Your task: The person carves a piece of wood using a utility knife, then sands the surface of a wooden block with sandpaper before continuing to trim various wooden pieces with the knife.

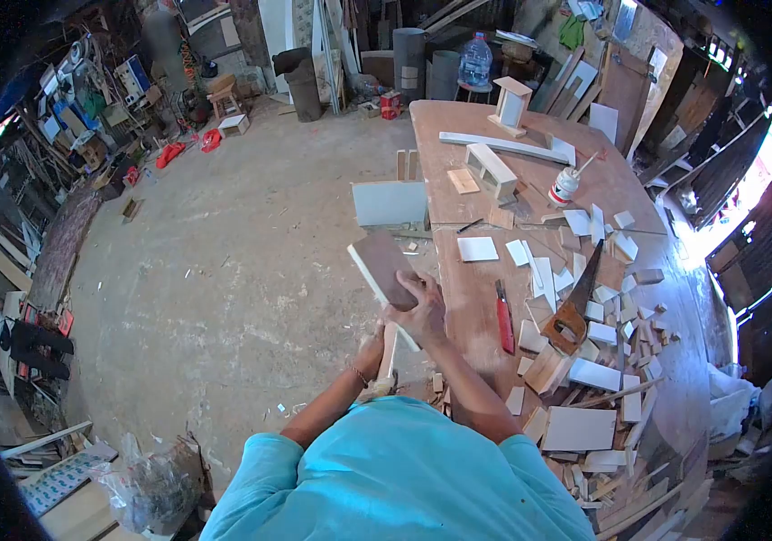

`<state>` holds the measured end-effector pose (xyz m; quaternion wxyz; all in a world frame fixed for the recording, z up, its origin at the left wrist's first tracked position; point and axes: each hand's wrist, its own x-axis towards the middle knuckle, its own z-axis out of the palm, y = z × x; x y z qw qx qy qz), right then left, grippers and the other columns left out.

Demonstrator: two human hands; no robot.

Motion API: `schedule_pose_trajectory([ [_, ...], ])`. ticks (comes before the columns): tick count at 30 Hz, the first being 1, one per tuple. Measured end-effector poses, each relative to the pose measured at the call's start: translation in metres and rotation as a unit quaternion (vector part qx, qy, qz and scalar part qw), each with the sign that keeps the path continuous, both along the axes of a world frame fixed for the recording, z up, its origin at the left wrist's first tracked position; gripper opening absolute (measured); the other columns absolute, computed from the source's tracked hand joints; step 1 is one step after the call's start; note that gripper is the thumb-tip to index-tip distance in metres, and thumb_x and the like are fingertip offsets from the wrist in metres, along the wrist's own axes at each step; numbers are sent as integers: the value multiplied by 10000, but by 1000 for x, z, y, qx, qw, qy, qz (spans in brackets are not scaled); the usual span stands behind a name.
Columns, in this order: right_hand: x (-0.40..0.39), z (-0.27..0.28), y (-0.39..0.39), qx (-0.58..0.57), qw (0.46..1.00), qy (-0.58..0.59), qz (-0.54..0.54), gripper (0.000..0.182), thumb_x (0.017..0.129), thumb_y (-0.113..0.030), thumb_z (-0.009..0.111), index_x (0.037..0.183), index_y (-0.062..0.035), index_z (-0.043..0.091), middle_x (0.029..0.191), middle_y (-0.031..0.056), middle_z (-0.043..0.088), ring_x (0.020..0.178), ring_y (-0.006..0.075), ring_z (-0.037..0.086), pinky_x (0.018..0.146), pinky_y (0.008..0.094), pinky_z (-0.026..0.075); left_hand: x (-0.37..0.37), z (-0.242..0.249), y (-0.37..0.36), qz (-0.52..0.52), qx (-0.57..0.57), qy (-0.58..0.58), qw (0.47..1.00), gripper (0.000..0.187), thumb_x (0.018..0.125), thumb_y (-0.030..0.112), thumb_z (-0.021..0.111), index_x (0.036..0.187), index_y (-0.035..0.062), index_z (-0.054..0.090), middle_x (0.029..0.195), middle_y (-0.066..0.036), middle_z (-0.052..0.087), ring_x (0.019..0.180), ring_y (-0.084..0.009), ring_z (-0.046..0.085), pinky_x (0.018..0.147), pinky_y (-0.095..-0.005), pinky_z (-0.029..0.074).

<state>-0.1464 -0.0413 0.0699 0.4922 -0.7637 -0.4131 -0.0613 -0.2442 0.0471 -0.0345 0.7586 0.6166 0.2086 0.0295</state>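
In front of my body, a flat wooden board (381, 263) with a brown face and a white edge is tilted in my right hand (420, 308). My thumb and fingers are closed on its lower right part. Lower and just to the left, my left hand (371, 352) is closed against a pale narrow wooden piece (390, 348), its fingers partly hidden. To the right of my right hand, a red-handled cutter (504, 317) lies on the worktable (472, 302). A handsaw (574, 311) with a wooden handle rests among offcuts.
White rectangular pieces (477, 249) and many wood scraps (634, 316) cover the table's right side. Farther back are a glue bottle (565, 186), a small wooden frame (491, 171) and an upright wooden assembly (511, 106). A white panel (390, 204) stands beside the table's left edge.
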Motion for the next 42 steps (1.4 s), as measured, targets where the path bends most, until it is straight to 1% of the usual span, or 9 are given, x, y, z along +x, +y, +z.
schedule_pose_trajectory([
  [3,-6,1,-4,-21,1000,18,-7,595,474,-306,719,1029,-159,562,1054,160,443,970,312,432,823,389,372,3,-22,3,53,81,96,991,513,843,451,313,1138,48,432,1071,-86,490,923,-175,492,806,-307,405],
  [10,-59,6,-27,-58,990,-68,107,613,461,-288,720,1040,-166,558,1063,121,441,973,295,425,825,390,374,-11,-9,18,-43,-419,-73,904,432,878,328,264,1136,7,396,922,-120,571,839,-220,548,716,-357,446],
  [12,-35,7,-19,-51,996,-24,70,612,467,-259,717,1047,-152,555,1072,109,448,990,287,427,843,370,371,-15,24,2,-8,147,-164,975,563,857,464,244,1162,17,399,1010,-96,521,879,-194,521,771,-293,412],
  [16,0,4,-3,16,1000,-10,5,600,469,-306,710,1025,-135,562,1008,113,475,987,270,426,827,399,347,-10,89,-23,55,66,203,975,432,859,340,343,1172,44,379,1019,-82,529,903,-210,520,769,-312,413],
  [20,-19,7,-12,-47,998,-38,29,585,482,-300,700,1024,-126,562,1039,116,469,999,277,428,841,392,355,-5,-3,4,100,72,69,990,449,865,379,291,1034,19,502,891,-97,567,828,-204,547,683,-324,454],
  [23,-54,5,-23,-94,994,-53,33,593,472,-310,708,1033,-178,564,1085,118,438,986,321,424,856,401,359,-13,-30,12,114,-349,-119,923,412,842,335,370,1107,26,433,998,-102,513,891,-212,518,735,-318,451],
  [28,-26,-8,-17,-135,989,-58,-16,590,483,-314,713,1036,-179,560,1063,119,461,957,303,450,820,396,378,-11,-45,46,119,388,39,913,411,813,350,424,904,-36,535,886,-241,538,817,-338,523,714,-419,414],
  [37,31,-21,0,16,997,-16,-73,483,581,-268,670,990,-36,560,865,96,553,822,230,521,711,328,419,-4,56,5,203,319,113,919,631,829,471,303,693,-103,528,664,-312,490,682,-425,511,633,-461,366],
  [42,17,-43,-7,197,830,518,58,347,759,-318,545,956,-33,528,820,-29,505,737,93,475,659,228,410,2,54,22,321,267,142,897,638,820,499,301,741,-92,526,698,-289,518,670,-410,517,611,-439,375],
])
